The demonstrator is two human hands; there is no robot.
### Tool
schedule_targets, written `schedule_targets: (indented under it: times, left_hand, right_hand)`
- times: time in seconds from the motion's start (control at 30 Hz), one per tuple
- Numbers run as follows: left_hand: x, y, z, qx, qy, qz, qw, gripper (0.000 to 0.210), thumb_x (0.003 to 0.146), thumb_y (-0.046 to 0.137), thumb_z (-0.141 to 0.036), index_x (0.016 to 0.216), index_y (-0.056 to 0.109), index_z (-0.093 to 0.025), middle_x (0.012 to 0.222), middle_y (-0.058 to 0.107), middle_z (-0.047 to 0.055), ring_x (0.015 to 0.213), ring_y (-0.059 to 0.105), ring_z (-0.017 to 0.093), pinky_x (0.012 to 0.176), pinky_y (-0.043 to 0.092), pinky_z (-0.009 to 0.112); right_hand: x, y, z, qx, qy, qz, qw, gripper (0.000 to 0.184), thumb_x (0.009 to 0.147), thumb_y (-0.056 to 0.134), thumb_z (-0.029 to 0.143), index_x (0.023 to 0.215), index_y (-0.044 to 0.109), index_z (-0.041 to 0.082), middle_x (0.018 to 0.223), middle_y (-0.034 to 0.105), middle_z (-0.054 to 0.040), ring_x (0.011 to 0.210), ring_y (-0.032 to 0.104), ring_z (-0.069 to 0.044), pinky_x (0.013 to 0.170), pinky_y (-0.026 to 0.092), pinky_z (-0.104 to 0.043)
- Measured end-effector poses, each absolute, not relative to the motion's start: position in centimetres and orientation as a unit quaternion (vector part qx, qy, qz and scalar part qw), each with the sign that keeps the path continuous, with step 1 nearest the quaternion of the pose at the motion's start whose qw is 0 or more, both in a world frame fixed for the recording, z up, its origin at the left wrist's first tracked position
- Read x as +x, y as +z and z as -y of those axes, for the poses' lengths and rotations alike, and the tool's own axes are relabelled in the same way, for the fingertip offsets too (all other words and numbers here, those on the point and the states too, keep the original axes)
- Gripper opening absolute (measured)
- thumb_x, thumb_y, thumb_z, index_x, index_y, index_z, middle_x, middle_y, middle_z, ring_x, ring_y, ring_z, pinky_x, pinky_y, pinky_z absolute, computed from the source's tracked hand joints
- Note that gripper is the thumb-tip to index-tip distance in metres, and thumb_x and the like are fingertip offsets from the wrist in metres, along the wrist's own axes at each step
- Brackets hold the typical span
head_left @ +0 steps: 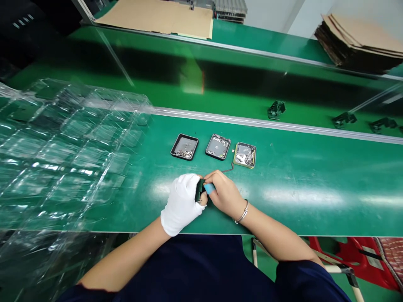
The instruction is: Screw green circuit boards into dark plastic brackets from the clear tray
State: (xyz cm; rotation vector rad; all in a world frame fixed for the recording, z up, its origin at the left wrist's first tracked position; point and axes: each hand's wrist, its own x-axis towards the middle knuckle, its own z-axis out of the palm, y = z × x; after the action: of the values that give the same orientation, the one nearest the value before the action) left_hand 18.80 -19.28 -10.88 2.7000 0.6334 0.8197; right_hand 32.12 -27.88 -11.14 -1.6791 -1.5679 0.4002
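Observation:
My left hand (182,201), in a white glove with bare fingertips, is closed around a small dark green or black plastic part (199,189). My right hand (225,193), with blue tape on a finger and a bracelet at the wrist, pinches at the right side of that part. What sits between its fingertips is too small to make out. Beyond the hands lie three small shallow trays of tiny metal pieces: a left tray (172,152), a middle tray (208,152) and a right tray (254,161). A thin brown curved strip (231,167) shows just past my right hand.
Clear plastic blister trays (72,147) cover the left of the green table (315,176). Several dark plastic parts (276,110) stand behind the metal rail (220,118). Cardboard sheets (157,16) and a cardboard stack (362,40) rest on the upper shelf. A red chair (362,260) is at lower right.

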Motion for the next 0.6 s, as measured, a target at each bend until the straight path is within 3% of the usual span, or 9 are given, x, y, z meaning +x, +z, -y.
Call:
schedule_targets:
  times: [0.23, 0.3, 0.47, 0.6]
  left_hand:
    - [17.8, -11.7, 17.7, 0.888, 0.221, -0.227, 0.334, 0.033, 0.080, 0.054, -0.025, 0.111, 0.042, -0.019, 0.110, 0.058, 0.012, 0.103, 0.061, 0.026, 0.085, 0.052, 0.043]
    - [17.7, -12.1, 17.3, 0.867, 0.204, -0.256, 0.377, 0.032, 0.081, 0.053, -0.025, 0.112, 0.042, -0.019, 0.116, 0.058, 0.012, 0.108, 0.060, 0.026, 0.089, 0.051, 0.043]
    - [17.9, -13.0, 17.1, 0.834, 0.204, -0.308, 0.409, 0.045, 0.078, 0.056, -0.027, 0.120, 0.042, -0.017, 0.121, 0.058, 0.013, 0.116, 0.057, 0.028, 0.095, 0.049, 0.045]
    - [17.3, -12.7, 17.0, 0.830, 0.248, -0.285, 0.411, 0.051, 0.081, 0.056, -0.032, 0.127, 0.040, -0.016, 0.129, 0.053, 0.015, 0.123, 0.052, 0.028, 0.101, 0.045, 0.046]
  right_hand:
    - [36.9, -9.6, 26.4, -0.672, 0.141, 0.597, 0.414, 0.013, 0.089, 0.051, 0.019, 0.099, 0.058, 0.021, 0.095, 0.064, -0.0042, 0.089, 0.061, -0.017, 0.080, 0.050, -0.031]
    - [39.4, -9.1, 25.0, -0.723, 0.106, 0.586, 0.349, 0.016, 0.088, 0.048, 0.014, 0.096, 0.061, 0.021, 0.094, 0.065, -0.0042, 0.090, 0.061, -0.018, 0.081, 0.048, -0.031]
    - [42.7, -9.8, 20.6, -0.774, 0.052, 0.626, 0.083, 0.027, 0.082, 0.048, 0.004, 0.099, 0.064, 0.018, 0.099, 0.065, -0.0085, 0.096, 0.056, -0.022, 0.087, 0.041, -0.034]
    - [42.7, -11.0, 19.0, -0.774, 0.033, 0.631, 0.047, 0.020, 0.083, 0.048, 0.006, 0.090, 0.064, 0.014, 0.090, 0.063, -0.0126, 0.089, 0.055, -0.025, 0.085, 0.039, -0.039]
